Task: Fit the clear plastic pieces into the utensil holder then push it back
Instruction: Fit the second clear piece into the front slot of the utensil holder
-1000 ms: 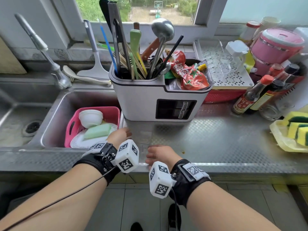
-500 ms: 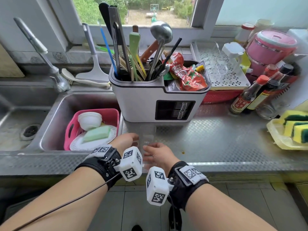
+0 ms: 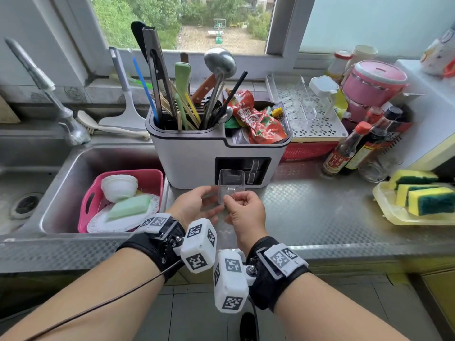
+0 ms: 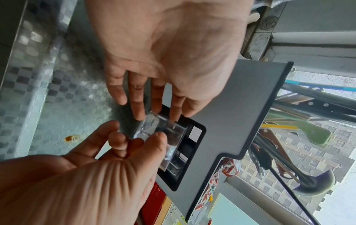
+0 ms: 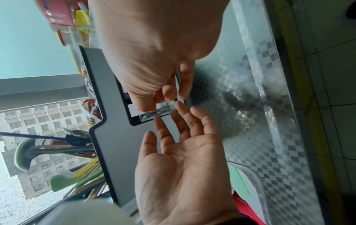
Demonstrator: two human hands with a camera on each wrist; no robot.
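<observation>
Two hands meet in front of the utensil holder (image 3: 197,156), and between them we see a clear plastic piece (image 3: 230,187), a small transparent box held above the steel worktop (image 3: 320,217). Our right hand (image 3: 246,212) pinches the near end of the piece, thumb and curled fingers (image 4: 159,137) clamped on its small tab. Our left hand (image 3: 194,205) is spread with the palm turned up, its fingers (image 5: 179,118) straight and apart, their tips touching the piece's left side and underside. The piece sits just before the dark rectangular opening (image 3: 242,171) in the lower front of the holder, its far end overlapping that opening in the head view; we cannot tell whether it has entered. Inside the opening, toward its right, we make out another clear plastic piece (image 3: 253,168). The holder stands on the worktop beside the sink (image 3: 61,180), packed with a ladle (image 3: 219,62), a green spatula (image 3: 182,77), chopsticks and a knife, with red snack packets (image 3: 256,119) in its right compartment. A pink basket (image 3: 147,175) with a bowl and plate lies in the sink. To the right we see sauce bottles (image 3: 349,148), a pink lunch container (image 3: 374,80) and a tray of yellow-green sponges (image 3: 423,198).
</observation>
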